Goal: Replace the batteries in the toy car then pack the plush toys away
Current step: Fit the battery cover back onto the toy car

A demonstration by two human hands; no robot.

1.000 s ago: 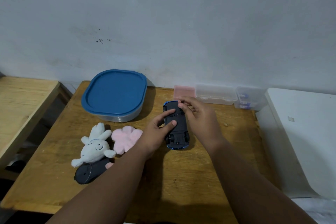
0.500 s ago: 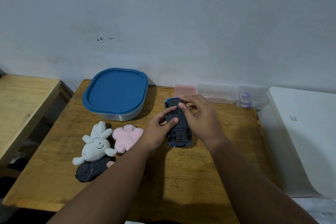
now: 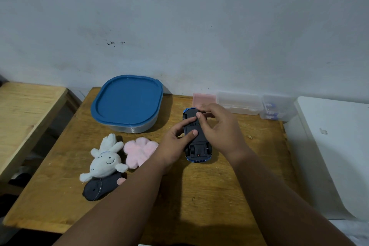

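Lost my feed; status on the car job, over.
Left hand grips toy car, upside down. Right hand pinches its far end. Plush toys unpacked near lidded container. Nothing blocking.

Left hand (image 3: 175, 143) — farther across toy car (image 3: 199, 149)

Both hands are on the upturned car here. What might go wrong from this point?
The toy car lies upside down, so it may rock or slip under the left hand while the right hand works at its underside. Any part that comes loose might roll off towards the pink plush toy nearby.
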